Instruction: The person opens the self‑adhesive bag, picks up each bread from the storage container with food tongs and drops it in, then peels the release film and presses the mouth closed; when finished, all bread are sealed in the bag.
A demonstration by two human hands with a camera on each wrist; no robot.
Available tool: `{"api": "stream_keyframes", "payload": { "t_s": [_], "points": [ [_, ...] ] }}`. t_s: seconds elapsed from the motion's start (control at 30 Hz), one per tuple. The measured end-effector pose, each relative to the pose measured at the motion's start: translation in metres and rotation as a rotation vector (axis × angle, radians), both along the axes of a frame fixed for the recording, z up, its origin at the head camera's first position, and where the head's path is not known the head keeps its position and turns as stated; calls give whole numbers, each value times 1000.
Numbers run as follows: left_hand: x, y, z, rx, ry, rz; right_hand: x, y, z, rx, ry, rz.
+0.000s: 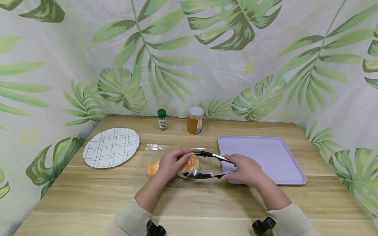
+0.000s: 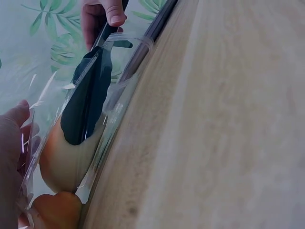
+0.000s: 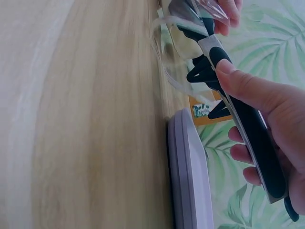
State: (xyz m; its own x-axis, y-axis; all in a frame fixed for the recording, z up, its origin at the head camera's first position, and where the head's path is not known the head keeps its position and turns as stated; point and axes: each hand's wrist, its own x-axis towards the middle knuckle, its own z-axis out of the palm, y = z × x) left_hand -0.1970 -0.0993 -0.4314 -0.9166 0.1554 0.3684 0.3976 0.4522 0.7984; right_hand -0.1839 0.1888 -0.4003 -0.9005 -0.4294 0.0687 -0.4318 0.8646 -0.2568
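The right hand (image 1: pixel 245 168) holds the tongs (image 1: pixel 198 176) by their handles, thumb on one arm and fingers on the other, its grip spread fairly wide so that the two arms stand well apart. Away from that hand, the black tips reach into a clear plastic bag (image 1: pixel 153 147) and lie on either side of a bread roll (image 1: pixel 193 164). The left hand (image 1: pixel 172 162) pinches the bag's film between thumb and fingers, its grip narrow, right over the roll; whether it also presses the bread through the film, I cannot tell. Another rounded piece of bread (image 1: pixel 152 168) shows just left of the left hand, touching the first in the left wrist view. A lilac tray (image 1: pixel 283 164) extends behind and to the right of the right hand, which overlaps its near left corner. Farther left of the left hand is a checked plate (image 1: pixel 111 147); beyond both hands stand a green-capped shaker (image 1: pixel 162 120) and an amber jar (image 1: pixel 195 120).
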Motion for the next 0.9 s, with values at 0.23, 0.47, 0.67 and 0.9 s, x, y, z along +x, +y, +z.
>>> {"api": "stream_keyframes", "payload": {
  "t_s": [0.23,0.47,0.67,0.9],
  "points": [
    [0,-1,-1,5,-7,2,-4,-5,0,10,-28,1],
    [0,-2,-2,3,-18,4,-3,-3,-1,-1,-42,12],
    [-1,-1,-4,6,-17,10,5,10,5,-17,-57,-17],
    [-1,-3,-5,18,-16,8,20,38,13,-30,-54,-80]
  ]
}}
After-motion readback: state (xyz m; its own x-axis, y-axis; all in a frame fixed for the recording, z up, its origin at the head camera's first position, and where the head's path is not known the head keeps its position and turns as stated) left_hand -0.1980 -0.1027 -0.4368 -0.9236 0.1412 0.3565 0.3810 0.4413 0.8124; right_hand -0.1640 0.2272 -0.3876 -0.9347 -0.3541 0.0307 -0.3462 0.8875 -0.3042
